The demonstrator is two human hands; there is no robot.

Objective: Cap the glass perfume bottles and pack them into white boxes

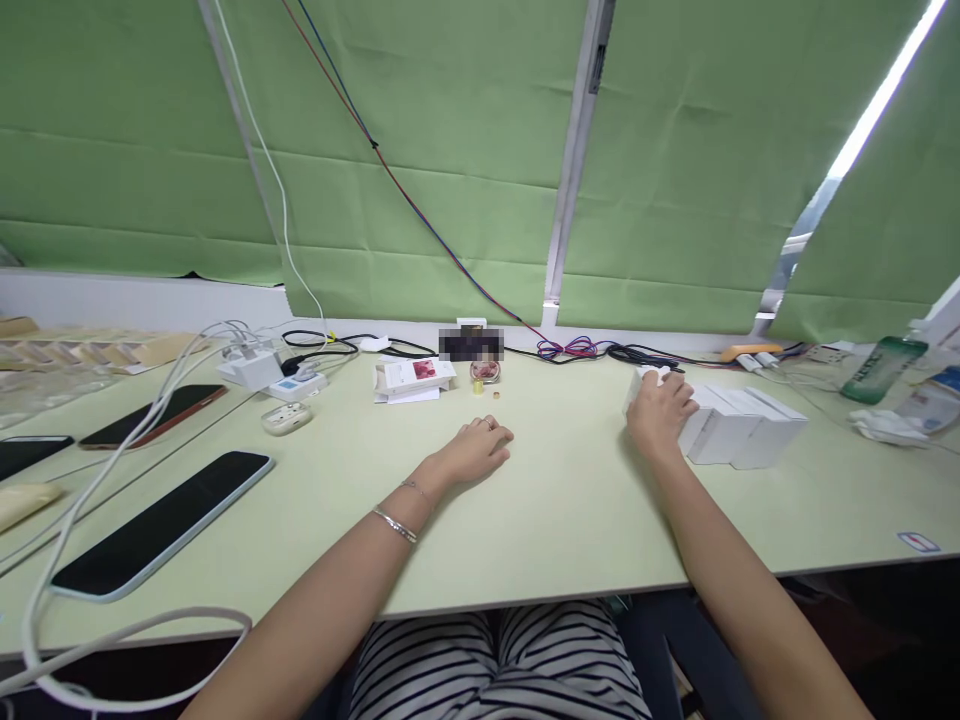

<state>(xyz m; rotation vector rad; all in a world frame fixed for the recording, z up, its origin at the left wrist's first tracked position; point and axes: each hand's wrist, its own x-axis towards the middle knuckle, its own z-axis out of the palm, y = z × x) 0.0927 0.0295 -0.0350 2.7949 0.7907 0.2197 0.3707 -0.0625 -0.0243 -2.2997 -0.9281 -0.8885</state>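
Note:
My left hand rests palm down on the pale table, fingers loosely stretched and nothing visible in it. At the right, my right hand is wrapped over the left end of a row of white boxes. Its fingers grip the end white box, which it largely hides. Beyond my left hand lie an opened white carton with a red picture, a small yellow cylinder, a tiny gold-coloured piece and a clear round item.
Phones, including a black-screened phone, lie at the left under white cables. Near them are an earbud case and a power strip. Bundled wires run along the back. A green bottle leans at the far right.

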